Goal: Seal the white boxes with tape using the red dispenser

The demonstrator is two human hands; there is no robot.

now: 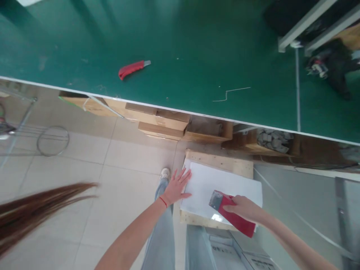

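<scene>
My left hand (176, 186) lies flat with fingers spread, resting on the left edge of a white sheet stack (222, 189) that sits on a low wooden pallet (222, 162). My right hand (244, 208) grips a red flat tool (231, 213) with a dark metal end, held over the right part of the white stack. A thin red band circles my left wrist.
A long green table (182, 48) carries a red utility knife (133, 68) and a bent wire (231, 92). Cardboard boxes (164, 120) sit under its edge. A wire ring (53, 140) lies on the tiled floor; my leg (163, 225) stands left of the pallet.
</scene>
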